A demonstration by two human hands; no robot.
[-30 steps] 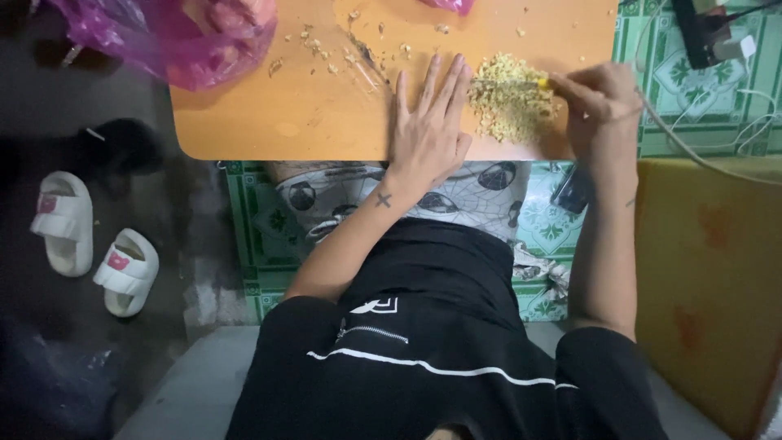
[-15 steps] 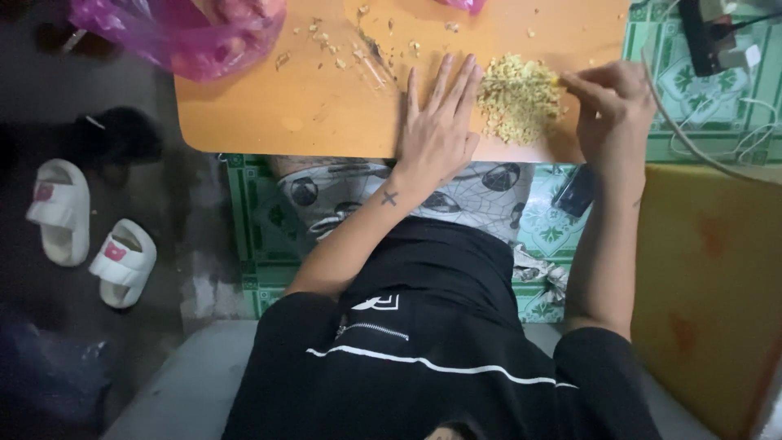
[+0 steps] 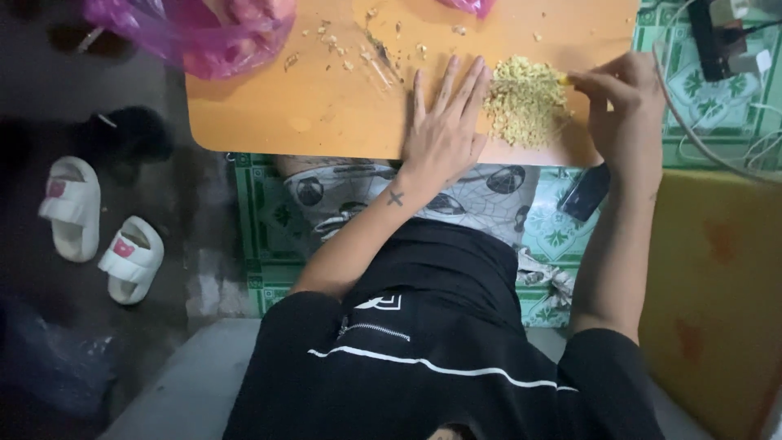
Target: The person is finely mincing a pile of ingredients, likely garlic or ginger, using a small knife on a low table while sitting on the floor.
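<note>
Unmoved: left hand (image 3: 444,130) flat on orange table (image 3: 309,114).

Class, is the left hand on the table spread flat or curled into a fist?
Spread flat: the left hand lies palm-down on the table, fingers extended beside the yellow pile.

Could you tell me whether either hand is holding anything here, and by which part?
The right hand pinches something small and yellow at its fingertips beside the yellow pile; where the grip sits cannot be told. The left hand lies flat on the board, holding nothing.
</note>
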